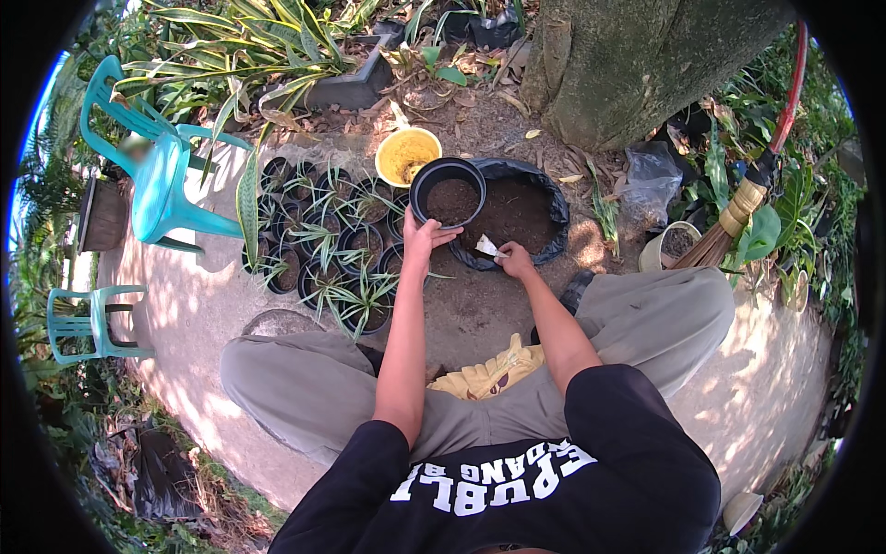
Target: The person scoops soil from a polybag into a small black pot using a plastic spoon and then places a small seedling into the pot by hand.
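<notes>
Place: an outdoor garden or yard, dappled with sun and shade.
Ground: a pale paved floor [203, 305], meeting bare earth [489, 120] strewn with dry leaves [466, 100].
Tree: a thick trunk [637, 74] rooted in that earth.
Greenery: long striped leaves [277, 37] above a grey planter [351, 90], more foliage [60, 198] around the edges.
Potted plants [366, 297]: a close-set group, spiky-leaved, near an open black bag [559, 203] of dark soil [517, 208].
Seats: two green plastic chairs [161, 189].
Sweeping: a broom [743, 205] with a red handle.

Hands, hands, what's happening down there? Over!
Left hand holds black pot, soil inside. Right hand grips trowel by soil bag. Yellow pot close behind black pot.
</notes>
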### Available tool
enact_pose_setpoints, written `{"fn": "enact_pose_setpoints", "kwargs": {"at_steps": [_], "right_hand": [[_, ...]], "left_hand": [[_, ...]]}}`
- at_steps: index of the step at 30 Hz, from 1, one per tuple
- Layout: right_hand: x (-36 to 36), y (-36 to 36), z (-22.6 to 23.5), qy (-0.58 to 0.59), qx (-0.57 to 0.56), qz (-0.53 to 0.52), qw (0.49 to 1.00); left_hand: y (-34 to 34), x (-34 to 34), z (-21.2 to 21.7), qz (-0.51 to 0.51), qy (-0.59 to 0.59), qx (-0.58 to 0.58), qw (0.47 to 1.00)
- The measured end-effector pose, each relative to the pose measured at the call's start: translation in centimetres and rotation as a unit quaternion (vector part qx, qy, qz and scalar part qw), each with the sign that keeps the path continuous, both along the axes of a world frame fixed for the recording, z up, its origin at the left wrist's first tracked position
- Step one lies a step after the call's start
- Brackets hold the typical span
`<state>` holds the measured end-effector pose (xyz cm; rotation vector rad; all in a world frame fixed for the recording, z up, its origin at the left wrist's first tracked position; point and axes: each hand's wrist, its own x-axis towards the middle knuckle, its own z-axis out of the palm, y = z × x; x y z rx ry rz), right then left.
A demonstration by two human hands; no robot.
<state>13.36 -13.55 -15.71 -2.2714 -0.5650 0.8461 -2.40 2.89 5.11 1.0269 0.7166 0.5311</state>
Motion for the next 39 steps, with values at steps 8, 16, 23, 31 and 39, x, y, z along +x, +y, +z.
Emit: {"fn": "enact_pose_setpoints", "kwargs": {"at_steps": [8,16,23,31,39], "right_hand": [[1.3,-1.5,-0.6,0.04,0.073,-0.016,0.996],[6.5,-3.4,7.4,0.045,0.112,0.041,0.992],[10.8,-4.7,18.0,-0.009,0.162,0.076,0.984],[10.8,-3.5,25.2,-0.042,0.27,0.04,0.961],[8.8,-2.1,25.9,-0.059,0.292,0.059,0.953]], "left_hand": [[-0.5,0.5,0.6,-0.013,0.004,0.009,1.0],[-0.5,0.8,-0.5,0.021,-0.004,-0.019,1.0],[-0.7,1.2,0.0,0.055,-0.018,-0.028,0.998],[-2.2,2.1,0.1,-0.004,-0.003,-0.025,1.0],[-3.8,2.9,-0.1,-0.055,0.02,-0.021,0.998]]}}
